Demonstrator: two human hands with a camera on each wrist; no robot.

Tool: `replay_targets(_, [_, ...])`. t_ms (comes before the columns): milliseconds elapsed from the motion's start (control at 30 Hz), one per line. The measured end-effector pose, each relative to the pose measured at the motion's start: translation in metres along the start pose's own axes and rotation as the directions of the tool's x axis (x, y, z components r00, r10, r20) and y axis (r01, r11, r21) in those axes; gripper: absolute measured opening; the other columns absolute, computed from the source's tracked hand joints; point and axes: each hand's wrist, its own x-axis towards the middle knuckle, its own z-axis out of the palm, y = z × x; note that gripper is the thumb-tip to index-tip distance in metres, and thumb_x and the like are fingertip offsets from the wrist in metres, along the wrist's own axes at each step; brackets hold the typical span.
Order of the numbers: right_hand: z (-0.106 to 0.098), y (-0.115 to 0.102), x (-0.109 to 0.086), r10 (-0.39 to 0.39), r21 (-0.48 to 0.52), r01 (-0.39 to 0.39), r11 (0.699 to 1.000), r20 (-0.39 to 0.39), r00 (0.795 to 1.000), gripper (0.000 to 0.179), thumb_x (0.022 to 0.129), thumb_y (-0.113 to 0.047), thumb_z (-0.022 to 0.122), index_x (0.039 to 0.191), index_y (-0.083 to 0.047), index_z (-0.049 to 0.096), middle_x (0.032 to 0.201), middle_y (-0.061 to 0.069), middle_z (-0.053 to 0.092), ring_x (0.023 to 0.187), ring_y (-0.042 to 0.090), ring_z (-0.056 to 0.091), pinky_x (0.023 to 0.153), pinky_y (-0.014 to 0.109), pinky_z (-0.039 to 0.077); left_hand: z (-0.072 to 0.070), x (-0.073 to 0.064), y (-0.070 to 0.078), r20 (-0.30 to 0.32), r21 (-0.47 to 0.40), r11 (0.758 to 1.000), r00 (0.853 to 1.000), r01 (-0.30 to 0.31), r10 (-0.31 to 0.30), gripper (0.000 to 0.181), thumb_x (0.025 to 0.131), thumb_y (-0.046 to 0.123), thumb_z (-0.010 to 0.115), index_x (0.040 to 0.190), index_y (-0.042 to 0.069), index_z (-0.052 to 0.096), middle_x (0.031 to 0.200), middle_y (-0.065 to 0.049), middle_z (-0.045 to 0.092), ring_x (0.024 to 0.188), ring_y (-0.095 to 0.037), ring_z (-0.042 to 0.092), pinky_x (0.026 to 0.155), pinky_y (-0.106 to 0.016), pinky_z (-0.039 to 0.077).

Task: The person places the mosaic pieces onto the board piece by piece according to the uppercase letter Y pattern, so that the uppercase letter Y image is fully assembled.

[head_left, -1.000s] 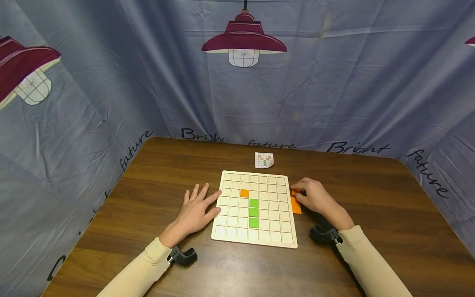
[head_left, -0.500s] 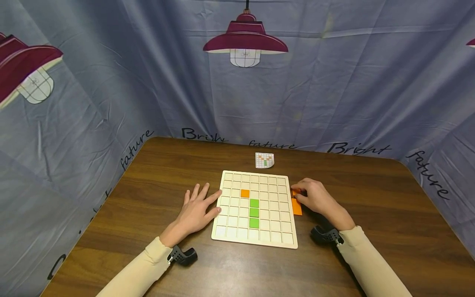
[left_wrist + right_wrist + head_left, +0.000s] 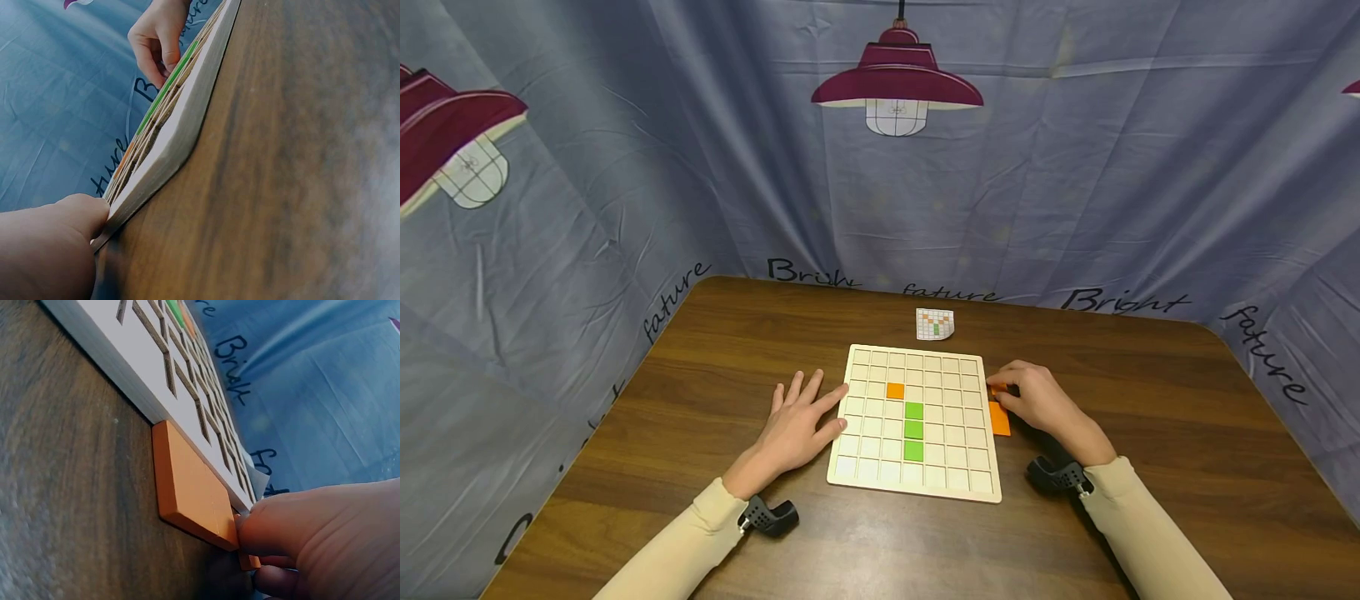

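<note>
A cream grid board [image 3: 872, 467] lies flat on the table, with one orange square [image 3: 895, 391] and a column of three green squares [image 3: 913, 430] in its cells. My left hand [image 3: 790, 432] is spread at the board's left side, thumb and index fingertip touching its edge. Beyond the right edge, my right hand [image 3: 1036, 395] pinches a small orange tile [image 3: 249, 561], mostly hidden by the fingers. Nearer to me, a larger flat orange block [image 3: 190, 487] lies against the same edge of the board, just beside that thumb.
A small paper card [image 3: 935, 324] printed with a coloured grid lies behind the board. The brown wooden table [image 3: 850, 550] ends at a blue-grey curtain [image 3: 1075, 183] at the back and sides. Black wrist mounts [image 3: 771, 517] hang below both sleeves.
</note>
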Motion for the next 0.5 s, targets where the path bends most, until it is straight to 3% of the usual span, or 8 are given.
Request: replay_targets(500, [-0.0007, -0.0026, -0.0009, 0.002, -0.011, -0.002, 1.000, 0.000, 1.000, 0.024, 0.088, -0.003, 0.075, 0.111, 0.001, 0.077, 0.103, 0.014, 0.073, 0.092, 0.028, 0.069, 0.081, 0.046, 0.058, 0.0007, 0.0001, -0.0004, -0.005, 0.005, 1.000, 1.000, -0.003, 0.003, 0.054, 0.103, 0.041, 0.056, 0.153, 0.024, 0.050, 0.165, -0.027, 0.029, 0.154, -0.055, 0.015, 0.116, -0.079, 0.011])
